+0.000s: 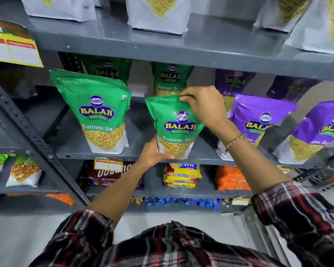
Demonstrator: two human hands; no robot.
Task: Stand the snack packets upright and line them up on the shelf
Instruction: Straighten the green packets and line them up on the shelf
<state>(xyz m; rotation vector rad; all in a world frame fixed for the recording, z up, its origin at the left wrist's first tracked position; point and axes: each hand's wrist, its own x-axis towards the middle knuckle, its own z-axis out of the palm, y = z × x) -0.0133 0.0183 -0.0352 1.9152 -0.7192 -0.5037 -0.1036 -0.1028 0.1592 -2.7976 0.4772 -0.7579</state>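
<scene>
A green Ratlami Sev packet [174,128] stands upright at the front edge of the grey middle shelf [135,154]. My left hand [152,153] grips its bottom left corner. My right hand [202,105] pinches its top edge. Another green packet [98,112] stands upright to the left. Two more green packets [172,78] stand behind, at the back of the shelf. To the right, two purple Aloo Sev packets [258,120] stand upright in front, with purple ones [233,81] behind them.
White packets [158,14] stand on the shelf above. Below are brown packs [112,174], yellow Marie biscuit packs [181,175], orange packs [231,179] and blue wrapped sweets [181,202]. A perforated upright post [33,135] bounds the shelf on the left. A price label [108,164] hangs on the shelf edge.
</scene>
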